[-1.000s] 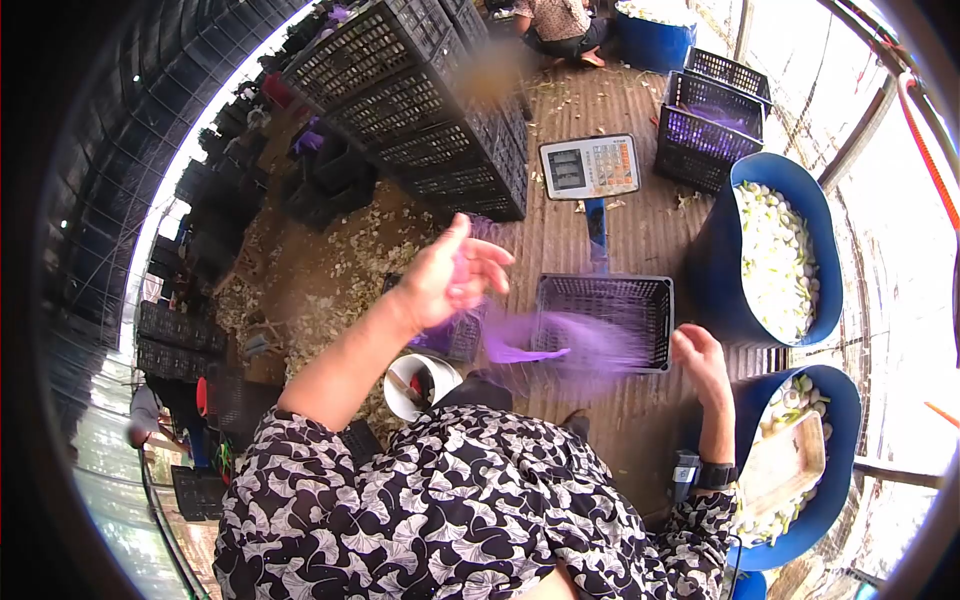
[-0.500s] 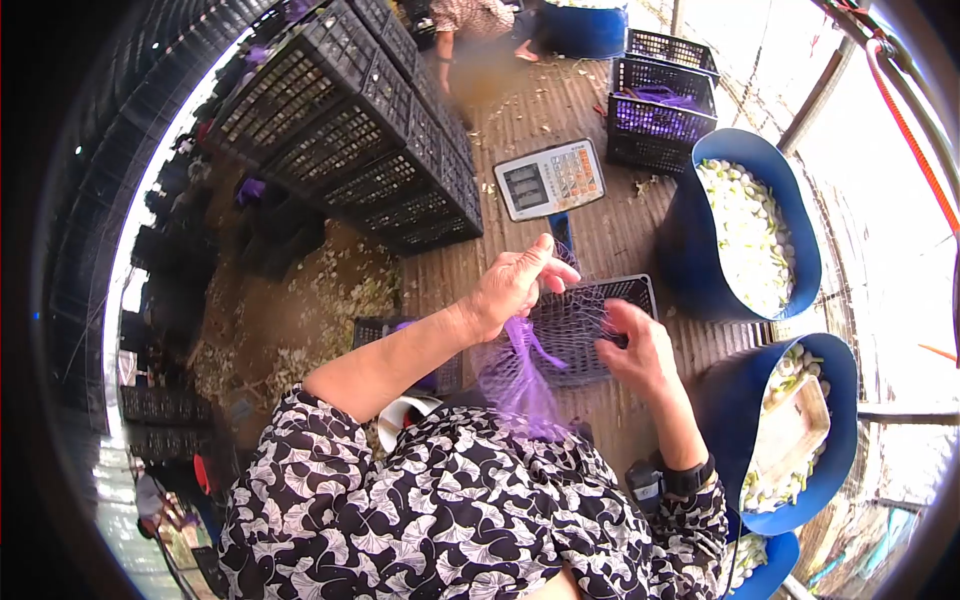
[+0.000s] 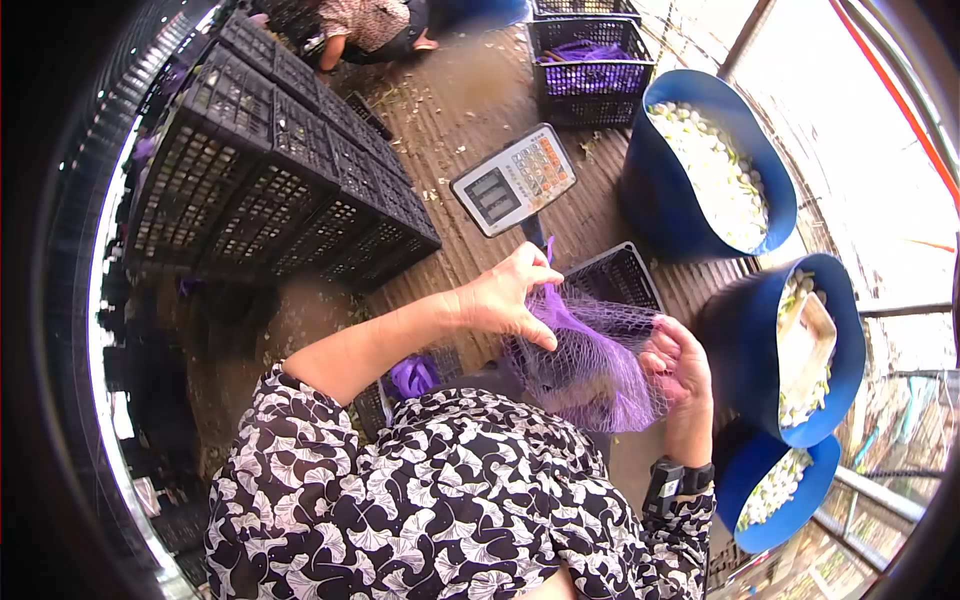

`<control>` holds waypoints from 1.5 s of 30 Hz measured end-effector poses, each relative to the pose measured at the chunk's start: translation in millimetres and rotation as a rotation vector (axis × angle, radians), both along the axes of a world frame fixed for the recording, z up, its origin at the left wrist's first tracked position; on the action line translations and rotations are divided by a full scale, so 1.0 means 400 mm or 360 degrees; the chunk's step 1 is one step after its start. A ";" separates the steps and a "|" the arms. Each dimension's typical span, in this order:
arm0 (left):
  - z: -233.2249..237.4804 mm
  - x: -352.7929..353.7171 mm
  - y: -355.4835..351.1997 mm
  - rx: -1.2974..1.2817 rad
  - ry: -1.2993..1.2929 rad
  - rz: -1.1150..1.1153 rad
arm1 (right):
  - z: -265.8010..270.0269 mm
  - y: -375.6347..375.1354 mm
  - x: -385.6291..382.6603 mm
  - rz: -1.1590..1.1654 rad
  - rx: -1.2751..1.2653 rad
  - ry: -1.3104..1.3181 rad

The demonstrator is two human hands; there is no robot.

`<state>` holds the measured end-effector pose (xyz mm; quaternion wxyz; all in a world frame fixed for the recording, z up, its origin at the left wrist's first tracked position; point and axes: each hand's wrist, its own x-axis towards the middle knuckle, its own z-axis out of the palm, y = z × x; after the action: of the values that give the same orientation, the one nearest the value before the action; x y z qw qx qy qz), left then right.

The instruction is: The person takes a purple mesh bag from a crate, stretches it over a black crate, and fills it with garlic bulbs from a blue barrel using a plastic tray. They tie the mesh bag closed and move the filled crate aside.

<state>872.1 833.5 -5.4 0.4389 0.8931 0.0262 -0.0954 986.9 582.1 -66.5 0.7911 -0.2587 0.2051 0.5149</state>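
Observation:
A purple net bag (image 3: 600,375) is stretched between my hands in front of my body. My left hand (image 3: 515,298) is at its upper left, thumb and fingers bent around the bunched purple netting. On the other side, my right hand (image 3: 680,365) has its fingers curled into the mesh edge. Partly behind the netting sits a black plastic crate (image 3: 625,275). Beyond the hands, a digital scale display (image 3: 515,180) with orange and grey keys lies over the wooden floor.
Blue tubs of white bulbs (image 3: 785,225) (image 3: 850,330) (image 3: 820,500) line the right. Stacked black crates (image 3: 330,190) stand left. A crate with purple nets (image 3: 592,75) is at the top. Another person (image 3: 365,25) crouches at the top left. Purple netting (image 3: 413,376) lies left of my body.
The view has shifted, so the scale and tubs appear farther left or higher. The net is now spread wider, with my right hand gripping its edge and my left hand holding its bunched part.

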 end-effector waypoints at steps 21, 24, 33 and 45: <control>-0.228 0.108 0.069 -0.2711 0.0932 0.1079 | -0.246 -0.165 0.115 -0.0368 -0.0143 0.0243; -0.159 0.170 -0.006 -0.1140 0.0823 0.1709 | -0.277 -0.201 0.165 0.0157 -0.1457 -0.1373; -0.381 0.312 -0.006 0.0131 0.1086 0.1335 | -0.437 -0.257 0.088 0.1544 -0.1732 -0.1098; -0.873 0.663 -0.047 0.0867 0.1340 0.0436 | -0.809 -0.280 0.048 0.0790 -0.1799 -0.0384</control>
<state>1137.3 814.7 -354.4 0.1506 0.8476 0.3410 -0.3777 1006.3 470.2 -390.0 0.4066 -0.7331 0.2888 0.4624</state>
